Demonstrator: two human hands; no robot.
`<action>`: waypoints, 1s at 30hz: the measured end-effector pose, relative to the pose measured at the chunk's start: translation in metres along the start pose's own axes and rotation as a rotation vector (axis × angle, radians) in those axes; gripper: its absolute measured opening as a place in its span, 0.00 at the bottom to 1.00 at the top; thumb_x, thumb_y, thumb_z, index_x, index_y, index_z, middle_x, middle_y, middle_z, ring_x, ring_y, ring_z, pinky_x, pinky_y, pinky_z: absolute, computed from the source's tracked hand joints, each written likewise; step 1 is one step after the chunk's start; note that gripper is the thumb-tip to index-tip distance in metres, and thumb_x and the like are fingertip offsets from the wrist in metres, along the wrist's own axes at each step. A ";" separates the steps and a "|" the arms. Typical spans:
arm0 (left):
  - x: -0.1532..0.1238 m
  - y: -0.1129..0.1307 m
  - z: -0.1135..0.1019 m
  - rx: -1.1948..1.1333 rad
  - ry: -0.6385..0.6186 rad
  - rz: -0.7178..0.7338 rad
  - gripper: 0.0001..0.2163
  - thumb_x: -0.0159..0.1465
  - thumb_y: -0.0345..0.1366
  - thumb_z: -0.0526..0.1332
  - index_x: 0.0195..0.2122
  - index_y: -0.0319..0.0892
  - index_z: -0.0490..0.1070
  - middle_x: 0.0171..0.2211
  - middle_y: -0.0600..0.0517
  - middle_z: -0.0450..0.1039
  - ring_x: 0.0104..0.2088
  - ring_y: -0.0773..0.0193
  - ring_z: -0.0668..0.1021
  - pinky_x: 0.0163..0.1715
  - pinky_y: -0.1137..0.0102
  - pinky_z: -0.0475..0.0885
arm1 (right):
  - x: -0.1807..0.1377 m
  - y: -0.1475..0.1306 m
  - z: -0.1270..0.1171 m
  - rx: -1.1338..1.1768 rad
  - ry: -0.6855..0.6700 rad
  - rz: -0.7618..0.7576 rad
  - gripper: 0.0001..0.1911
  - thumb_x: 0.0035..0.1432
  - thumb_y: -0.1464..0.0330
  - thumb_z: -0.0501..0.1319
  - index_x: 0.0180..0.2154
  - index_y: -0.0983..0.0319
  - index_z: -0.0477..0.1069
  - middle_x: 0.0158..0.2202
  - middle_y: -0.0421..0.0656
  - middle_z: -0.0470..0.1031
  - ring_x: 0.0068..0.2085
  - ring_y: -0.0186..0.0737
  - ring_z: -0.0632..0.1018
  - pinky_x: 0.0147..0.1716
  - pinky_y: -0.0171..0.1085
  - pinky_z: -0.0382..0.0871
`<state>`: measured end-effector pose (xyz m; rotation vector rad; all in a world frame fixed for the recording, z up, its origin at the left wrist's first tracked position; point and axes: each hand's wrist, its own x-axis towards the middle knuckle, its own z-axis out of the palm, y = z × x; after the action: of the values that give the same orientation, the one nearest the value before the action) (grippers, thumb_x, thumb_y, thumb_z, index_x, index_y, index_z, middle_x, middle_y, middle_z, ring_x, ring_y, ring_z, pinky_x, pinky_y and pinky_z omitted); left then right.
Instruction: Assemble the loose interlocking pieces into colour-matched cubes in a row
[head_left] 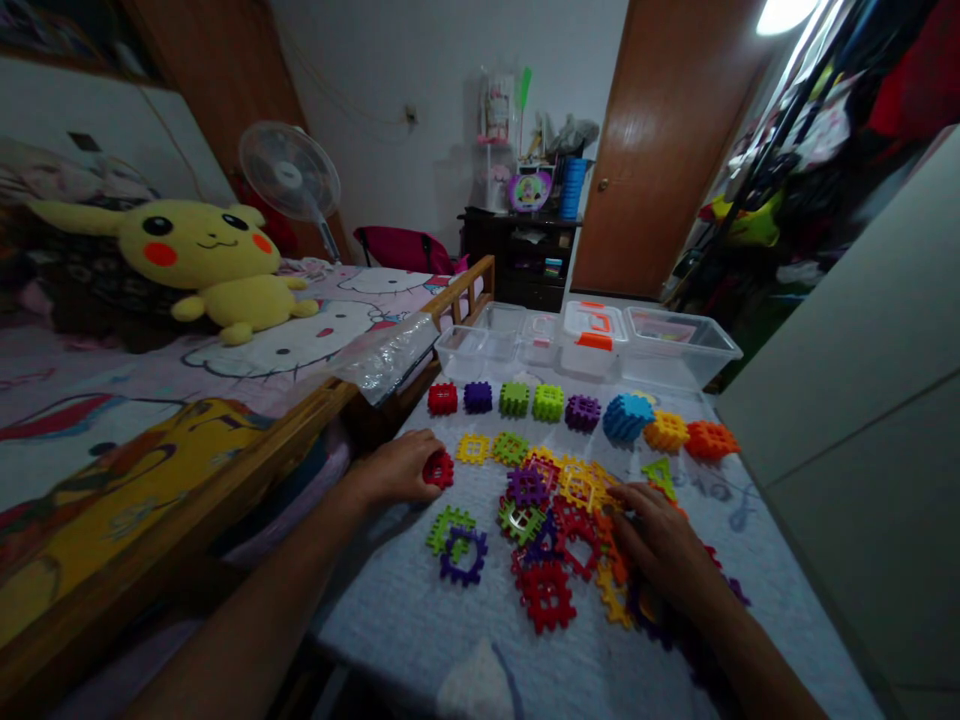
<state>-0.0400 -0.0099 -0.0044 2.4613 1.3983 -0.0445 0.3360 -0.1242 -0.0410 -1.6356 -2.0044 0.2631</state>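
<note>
At the left of the cloth-covered table, my left hand point(401, 468) pinches a red notched square piece point(439, 469) at its edge. My right hand point(660, 530) lies over the right side of a loose heap, its fingers stretched out and touching orange pieces point(611, 545); what is under the palm is hidden. In the heap are a yellow piece point(579, 483), a purple piece point(527, 487) and a red piece point(547, 597). A yellow square point(473, 449) and a green square point(510, 448) lie flat beyond it. Nearer me, a purple ring-like piece point(463, 556) overlaps a green one point(448, 530).
Behind the pieces runs a row of stacks sorted by colour, from a red stack point(442, 399) to a blue stack point(628, 417) and an orange stack point(711, 440). Clear plastic boxes point(679, 345) line the far edge. A wooden bed rail point(300, 425) borders the left side.
</note>
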 end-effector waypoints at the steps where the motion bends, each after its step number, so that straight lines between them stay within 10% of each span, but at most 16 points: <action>1: 0.001 0.001 0.000 0.006 -0.005 -0.005 0.16 0.52 0.41 0.63 0.41 0.42 0.72 0.41 0.47 0.72 0.41 0.57 0.75 0.42 0.68 0.69 | 0.000 0.000 0.000 0.000 0.002 0.001 0.15 0.62 0.64 0.54 0.47 0.61 0.73 0.46 0.50 0.77 0.47 0.48 0.77 0.48 0.48 0.72; 9: 0.007 0.000 -0.001 0.061 0.046 0.040 0.15 0.50 0.40 0.63 0.39 0.42 0.72 0.40 0.47 0.73 0.41 0.55 0.75 0.42 0.67 0.69 | 0.002 -0.001 -0.002 0.021 -0.008 0.005 0.15 0.62 0.63 0.54 0.46 0.59 0.74 0.45 0.50 0.77 0.46 0.48 0.78 0.46 0.48 0.73; 15: 0.031 -0.015 -0.042 0.056 0.247 0.051 0.18 0.51 0.40 0.64 0.43 0.42 0.72 0.43 0.47 0.73 0.44 0.55 0.75 0.45 0.66 0.68 | 0.000 0.001 0.000 0.024 -0.011 0.008 0.15 0.63 0.64 0.53 0.47 0.60 0.73 0.46 0.50 0.76 0.47 0.48 0.77 0.48 0.49 0.72; 21: 0.080 -0.039 -0.073 0.139 0.166 -0.074 0.18 0.50 0.41 0.64 0.40 0.38 0.74 0.40 0.45 0.76 0.41 0.55 0.76 0.40 0.68 0.68 | 0.000 0.002 0.001 0.027 -0.002 0.005 0.15 0.63 0.65 0.53 0.47 0.60 0.73 0.46 0.50 0.76 0.47 0.48 0.77 0.49 0.48 0.72; 30: 0.108 -0.054 -0.064 0.125 0.088 -0.084 0.14 0.48 0.39 0.64 0.36 0.40 0.75 0.35 0.48 0.77 0.34 0.59 0.77 0.31 0.70 0.67 | 0.000 0.003 0.000 0.027 -0.009 0.009 0.15 0.62 0.66 0.53 0.48 0.59 0.72 0.47 0.49 0.76 0.48 0.48 0.76 0.50 0.50 0.72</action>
<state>-0.0372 0.1236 0.0241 2.5314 1.5811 -0.0438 0.3383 -0.1240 -0.0424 -1.6296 -1.9923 0.3006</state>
